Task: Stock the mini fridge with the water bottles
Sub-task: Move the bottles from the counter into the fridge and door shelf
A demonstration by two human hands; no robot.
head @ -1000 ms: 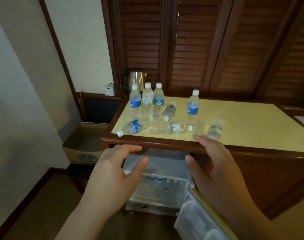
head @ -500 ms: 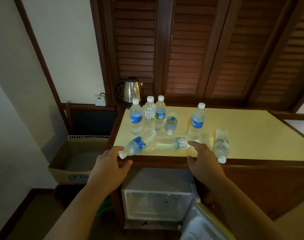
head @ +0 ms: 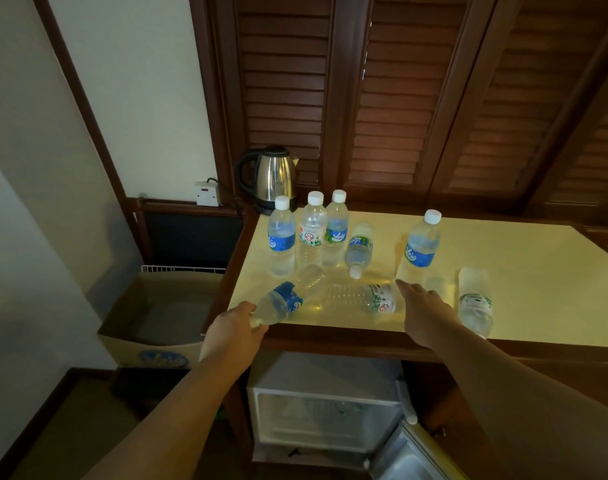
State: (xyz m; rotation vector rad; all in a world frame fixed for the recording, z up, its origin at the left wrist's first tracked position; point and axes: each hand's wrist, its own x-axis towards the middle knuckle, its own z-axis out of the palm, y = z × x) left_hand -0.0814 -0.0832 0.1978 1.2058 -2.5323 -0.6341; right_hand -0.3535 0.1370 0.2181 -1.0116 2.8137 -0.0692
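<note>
Left hand [head: 235, 332] is wrapped round the cap end of the clear blue-label plastic bottle [head: 284, 301] lying on the yellow surface [head: 524, 271], right hand [head: 422, 306] reaches flat-fingered for the green-label one [head: 364, 297] beside it, presumably 2 at once for the open white mini fridge [head: 325, 400] below.

A steel kettle [head: 276, 178] with a black handle stands at the back left corner of the worktop [head: 524, 289], beyond the fingers. A white wall socket [head: 208, 193] sits just left of it. Lower left of the fingers, an open cardboard box [head: 157, 317] rests on the floor. Brown louvred shutters [head: 392, 98] rise behind.
</note>
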